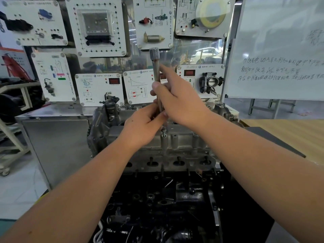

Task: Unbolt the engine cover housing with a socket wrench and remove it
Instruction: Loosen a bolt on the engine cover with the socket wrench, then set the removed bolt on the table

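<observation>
Tool: a long socket extension stands nearly upright over the engine, its knurled socket end at the top, no ratchet handle visible on it.
Right hand: the right hand is wrapped round the middle of the shaft, thumb laid along it and forefinger pointing up beside it.
Left hand: the left hand pinches the lower end of the shaft with curled fingers, just above the housing.
Bolt: one bolt stands proud of its boss directly under the tool's tip, looking loosened and partly out; I cannot tell whether the tool touches it.
Housing: the engine cover housing sits on top of the engine block, along its upper near edge, and has not been lifted.
Other bosses: the neighbouring bolt towers along that edge look hollow at the top, though too small to be sure their bolts are gone.
Progress: by my reckoning the unbolting is well under way, with this bolt to draw out, any others to check, and the lifting off of the housing all to come.
</observation>
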Demonstrator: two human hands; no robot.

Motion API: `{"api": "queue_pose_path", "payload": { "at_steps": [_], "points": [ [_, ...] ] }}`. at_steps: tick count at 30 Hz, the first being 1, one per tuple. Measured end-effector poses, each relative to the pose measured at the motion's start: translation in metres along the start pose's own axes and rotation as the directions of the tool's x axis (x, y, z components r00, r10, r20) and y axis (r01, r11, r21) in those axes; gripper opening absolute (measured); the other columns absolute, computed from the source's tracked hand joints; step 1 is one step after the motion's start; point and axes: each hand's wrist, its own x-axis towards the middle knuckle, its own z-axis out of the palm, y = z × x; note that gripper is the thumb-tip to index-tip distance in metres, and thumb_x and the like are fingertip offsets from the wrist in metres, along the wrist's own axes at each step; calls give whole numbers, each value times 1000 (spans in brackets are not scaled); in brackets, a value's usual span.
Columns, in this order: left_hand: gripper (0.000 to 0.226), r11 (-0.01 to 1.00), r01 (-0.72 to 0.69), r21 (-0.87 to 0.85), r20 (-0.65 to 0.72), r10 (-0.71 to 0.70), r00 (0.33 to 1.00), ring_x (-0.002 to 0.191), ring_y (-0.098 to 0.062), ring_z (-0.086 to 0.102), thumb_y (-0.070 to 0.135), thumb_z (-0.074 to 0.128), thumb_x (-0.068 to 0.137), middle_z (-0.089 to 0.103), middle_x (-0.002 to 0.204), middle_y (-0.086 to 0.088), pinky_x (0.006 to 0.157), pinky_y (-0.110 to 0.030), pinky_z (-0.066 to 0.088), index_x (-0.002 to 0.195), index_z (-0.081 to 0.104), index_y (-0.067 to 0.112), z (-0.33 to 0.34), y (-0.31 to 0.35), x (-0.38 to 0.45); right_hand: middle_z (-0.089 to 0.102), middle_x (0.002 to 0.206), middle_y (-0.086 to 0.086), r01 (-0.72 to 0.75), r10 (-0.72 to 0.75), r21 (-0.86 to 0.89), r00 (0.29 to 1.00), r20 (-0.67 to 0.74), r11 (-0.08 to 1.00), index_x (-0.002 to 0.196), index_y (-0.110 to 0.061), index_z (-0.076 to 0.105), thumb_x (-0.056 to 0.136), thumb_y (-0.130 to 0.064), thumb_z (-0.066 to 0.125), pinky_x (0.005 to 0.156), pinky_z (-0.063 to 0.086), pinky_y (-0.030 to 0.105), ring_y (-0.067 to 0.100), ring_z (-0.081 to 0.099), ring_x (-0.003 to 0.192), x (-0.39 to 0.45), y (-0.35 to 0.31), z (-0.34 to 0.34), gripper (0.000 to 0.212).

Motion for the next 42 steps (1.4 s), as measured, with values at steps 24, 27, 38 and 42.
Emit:
{"api": "queue_pose_path", "payload": {
  "at_steps": [24,27,38,42],
  "points": [
    [25,929,118,-352,-187,-193,963,53,-1,60,44,51,102,74,78,9,50,-11,45,90,65,26,5,-6,21,76,97,-4,105,24,-324,929,369,940,104,-16,79,91,-21,73,68,38,0,6,62,82,-28,46,2,15],
    [26,936,139,-324,-197,-211,957,53,0,59,43,50,103,74,77,11,50,-12,46,90,65,26,6,-5,21,76,100,0,130,22,-375,927,375,918,107,-15,77,94,-22,69,85,53,30,15,68,92,-31,44,4,17],
    [40,954,167,-248,-207,-221,953,66,-22,65,52,49,101,68,73,-6,77,-54,57,92,66,17,7,3,20,75,99,0,-41,81,-311,990,117,950,110,-15,75,92,-26,72,88,56,30,12,68,90,-12,13,-28,21],
    [38,969,189,-158,-158,-214,964,71,-23,70,56,48,100,72,81,-7,70,-43,56,87,66,25,7,3,18,74,82,-5,-109,155,-291,978,138,950,99,-15,77,90,-27,74,74,57,24,1,67,70,-25,26,-36,15]
  ]
}}
